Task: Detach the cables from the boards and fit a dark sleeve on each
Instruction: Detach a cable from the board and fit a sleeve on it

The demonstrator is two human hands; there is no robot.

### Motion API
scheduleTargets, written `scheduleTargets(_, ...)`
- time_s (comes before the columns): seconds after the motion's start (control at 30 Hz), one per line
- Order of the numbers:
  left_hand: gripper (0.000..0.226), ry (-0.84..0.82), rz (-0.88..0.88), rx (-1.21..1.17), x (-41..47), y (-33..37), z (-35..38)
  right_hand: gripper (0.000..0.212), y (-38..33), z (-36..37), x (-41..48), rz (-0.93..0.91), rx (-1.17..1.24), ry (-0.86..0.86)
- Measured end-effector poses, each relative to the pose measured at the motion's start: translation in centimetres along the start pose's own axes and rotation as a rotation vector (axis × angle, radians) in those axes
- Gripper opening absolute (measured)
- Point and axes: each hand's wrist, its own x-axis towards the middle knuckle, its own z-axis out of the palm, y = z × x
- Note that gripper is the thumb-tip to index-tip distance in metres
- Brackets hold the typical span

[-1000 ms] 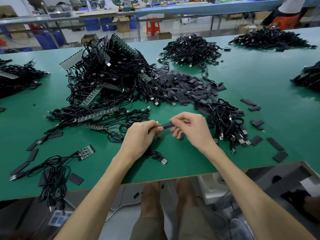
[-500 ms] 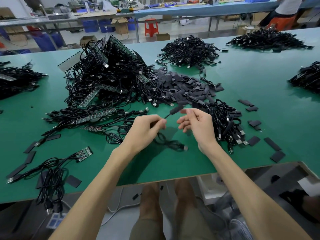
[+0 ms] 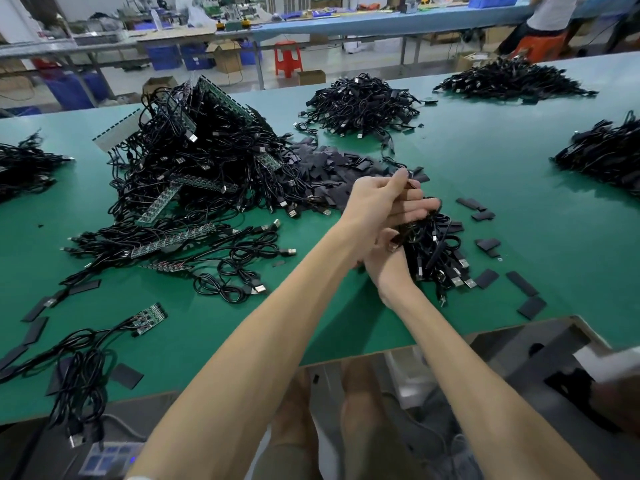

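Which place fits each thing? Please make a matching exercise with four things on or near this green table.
Things:
1. stool
2. small board
3. sleeve pile
4. white board

Places:
A. near the table front edge, on the left
B. on the floor beyond the table
C. mid-table, right of the big cable heap
D. sticking out at the heap's far left

Pairs: 1-B, 2-A, 3-C, 4-D

boards (image 3: 159, 204) tangled in cables (image 3: 214, 150) heap left on the table (image 3: 519, 202); sleeves (image 3: 332, 174) just right; small cable pile (image 3: 436, 251) nearer.
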Motion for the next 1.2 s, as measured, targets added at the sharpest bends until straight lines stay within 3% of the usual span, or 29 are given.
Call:
scheduleTargets(0.1,0.032,-0.009,-0.009,0.021,0.1,-0.8,0.3,0.014,0.3,-0.3,0.2,-0.077,-0.227,0.009)
scheduleTargets(0.2,0.034,0.038,0.031,0.189,0.0,-1.1,-1.2,0.027,0.0,0.0,-0.1,-0.092,-0.265,-0.045)
scheduleTargets(0.27,0.033,0.061,0.044,0.232,-0.5,-0.9,-2.4,0.028,0.0,0.2,0.0,-0.161,-0.209,-0.051)
scheduleTargets(0.37,0.029,0.065,0.116,0.303,-1.6,-0.4,-4.4,0.01,0.2,0.1,0.2,-0.149,-0.012,-0.032)
scheduleTargets(0.43,0.023,0.108,0.216,0.417,-2.5,-0.6,-6.2,0.032,0.6,-0.2,0.7,-0.108,0.116,0.021)
scheduleTargets(0.5,0.018,0.207,0.325,0.659,-3.5,-1.1,-8.5,0.051,0.8,-0.4,1.0,-0.127,0.116,0.05)
scheduleTargets(0.57,0.017,0.35,0.371,1.098,-4.3,-1.9,-11.1,0.057,1.1,-0.3,1.3,-0.143,0.093,0.031)
scheduleTargets(0.63,0.022,0.472,0.264,1.441,-5.2,-2.5,-13.7,0.053,1.3,-0.2,1.6,-0.149,0.061,0.017)
scheduleTargets(0.7,0.029,0.489,0.087,1.545,-5.9,-2.8,-15.6,0.045,1.3,-0.2,1.6,-0.157,0.02,0.01)
scheduleTargets(0.77,0.039,0.429,0.004,1.606,-6.4,-2.9,-16.4,0.037,1.3,-0.2,1.5,-0.163,-0.012,0.002)
scheduleTargets(0.87,0.047,0.312,0.077,1.634,-6.6,-2.5,-16.2,0.025,1.4,-0.1,1.4,-0.183,-0.093,-0.055)
scheduleTargets(1.03,0.04,0.11,0.175,1.004,-7.0,-2.1,-13.3,0.036,1.5,0.7,0.7,-0.336,-0.481,-0.263)
scheduleTargets(1.07,0.036,0.103,0.221,0.969,-7.1,-2.3,-13.0,0.04,1.4,0.7,0.6,-0.358,-0.538,-0.275)
scheduleTargets(1.2,0.025,0.192,0.404,1.162,-7.3,-1.9,-13.5,0.039,1.2,0.5,0.5,-0.362,-0.589,-0.217)
